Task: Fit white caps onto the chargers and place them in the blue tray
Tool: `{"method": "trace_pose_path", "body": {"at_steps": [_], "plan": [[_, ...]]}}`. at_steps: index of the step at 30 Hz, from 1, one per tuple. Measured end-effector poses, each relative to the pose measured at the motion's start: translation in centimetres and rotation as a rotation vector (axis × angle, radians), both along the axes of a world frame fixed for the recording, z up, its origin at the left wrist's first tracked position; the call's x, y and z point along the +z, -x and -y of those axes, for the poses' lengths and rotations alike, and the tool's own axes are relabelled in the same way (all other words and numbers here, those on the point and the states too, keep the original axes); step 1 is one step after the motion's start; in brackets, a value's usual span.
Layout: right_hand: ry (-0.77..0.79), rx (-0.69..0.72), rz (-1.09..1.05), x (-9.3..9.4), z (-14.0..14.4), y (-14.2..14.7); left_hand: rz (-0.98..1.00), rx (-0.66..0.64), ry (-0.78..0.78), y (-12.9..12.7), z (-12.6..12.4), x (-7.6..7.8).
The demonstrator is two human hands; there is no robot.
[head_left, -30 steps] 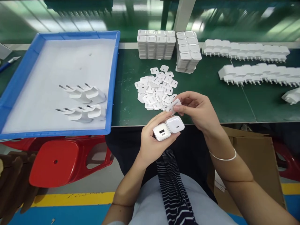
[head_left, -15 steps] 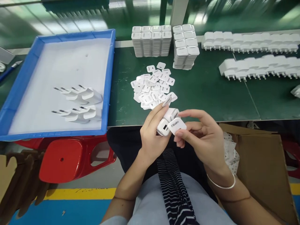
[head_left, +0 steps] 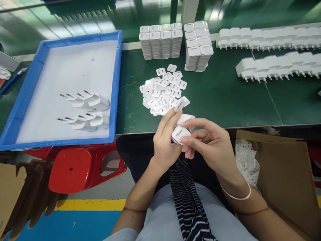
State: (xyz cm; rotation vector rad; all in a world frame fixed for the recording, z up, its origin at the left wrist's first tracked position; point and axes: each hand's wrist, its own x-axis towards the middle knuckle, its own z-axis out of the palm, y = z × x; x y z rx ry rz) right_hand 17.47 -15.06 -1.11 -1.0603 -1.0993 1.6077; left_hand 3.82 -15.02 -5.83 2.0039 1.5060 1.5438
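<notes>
The green worktop (head_left: pixel 220 97) takes up most of the view, with a big blue tray (head_left: pixel 117 83) on its left side holding four white plug adapters (head_left: pixel 85 108) lying in two pairs. Along the far right run two long rows of adapters (head_left: pixel 276 50), and near the middle back stand neat stacks of white caps (head_left: pixel 175 42). In front of those sits a loose pile of caps (head_left: pixel 163 92), right by the near edge. Just below that edge, over the lap, the left hand (head_left: pixel 165 144) has its grip wrapped around two chargers (head_left: pixel 184 124) held side by side, while the right hand (head_left: pixel 213 147) pinches a small printed cap (head_left: pixel 181 133) between thumb and forefinger, pressed flat against the nearer charger's face.
</notes>
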Motion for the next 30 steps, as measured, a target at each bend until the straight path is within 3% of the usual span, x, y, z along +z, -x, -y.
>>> {"method": "trace_pose_path", "body": {"at_steps": [6,17,24,30], "plan": [[0.026,0.014,0.015,0.1,-0.2,-0.1,-0.014,-0.010,0.001,0.1,0.0,-0.1],[0.210,0.119,0.020,0.5,-1.3,-0.5,-0.006,-0.027,-0.019,0.2,-0.1,-0.1],[0.252,0.183,-0.002,0.0,-1.5,-0.8,-0.052,-0.107,-0.124,0.7,-0.6,-0.8],[0.246,0.142,0.092,-0.5,-1.5,-0.7,-0.034,-0.188,-0.101,1.1,-0.8,-1.0]]}}
